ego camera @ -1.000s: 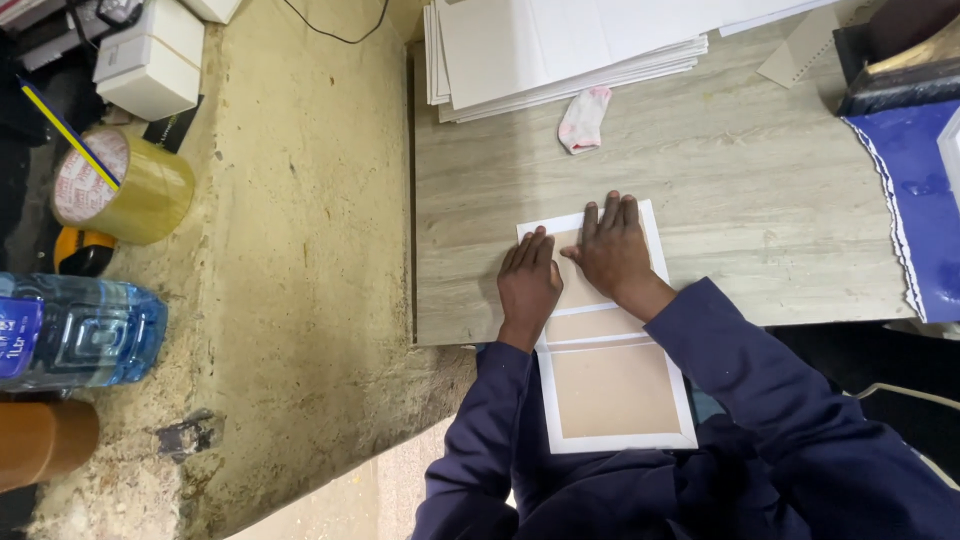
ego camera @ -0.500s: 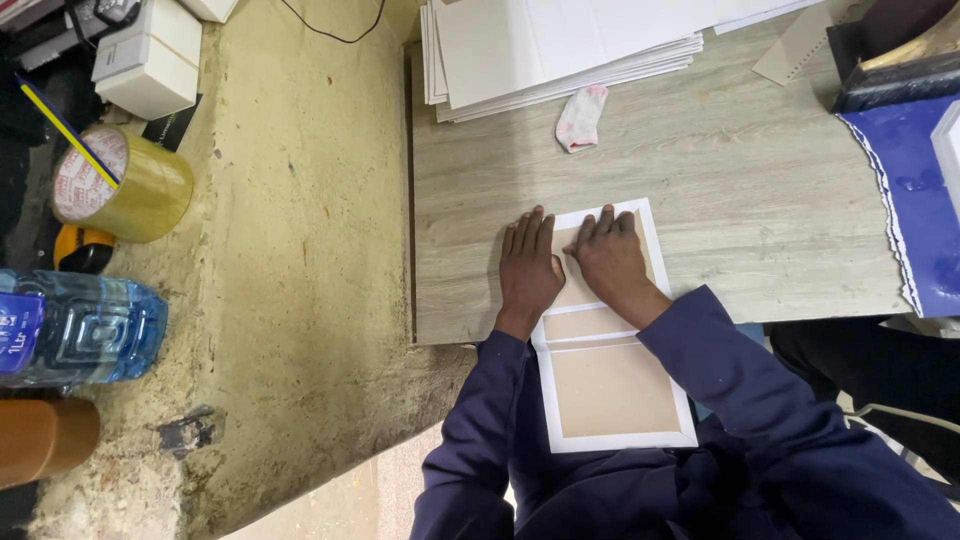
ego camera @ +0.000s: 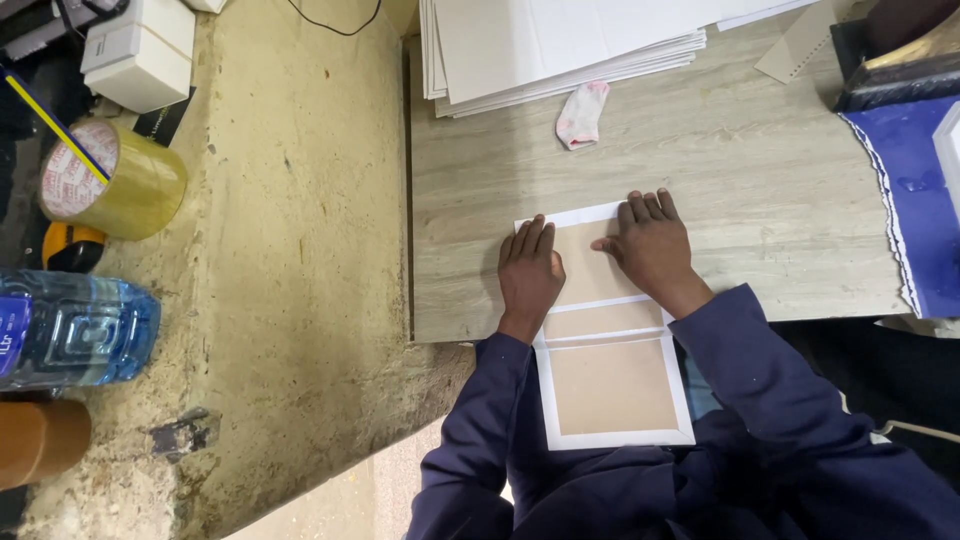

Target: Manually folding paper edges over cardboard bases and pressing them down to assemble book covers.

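You are looking straight down at your own two arms in dark blue sleeves (ego camera: 760,400). Nearest you, a flat book-cover blank (ego camera: 610,340), made of brown board panels bordered in white paper, overhangs the near edge of the pale wood-grain table (ego camera: 760,170). Its lower panel hangs over your lap; its narrow spine strip and upper panel lie on the table.

Your left hand (ego camera: 530,275) lies flat, fingers together, on the left side of the upper panel. Your right hand (ego camera: 652,245) presses flat on the right side, fingertips at the far white border. Neither hand grips anything; both are open palms bearing down.

Compared with a second ago, your hands have spread further apart, from the middle toward the two side edges. This looks like smoothing the panel outward.

Farther off, near the far edge, a small crumpled white-and-pink cloth (ego camera: 581,113) lies beside a stack of white boards (ego camera: 560,40). A blue sheet (ego camera: 915,200) covers the right edge. To the left, on a rough, stained ledge, stand a tape roll (ego camera: 110,180) and a clear plastic water bottle (ego camera: 75,330).
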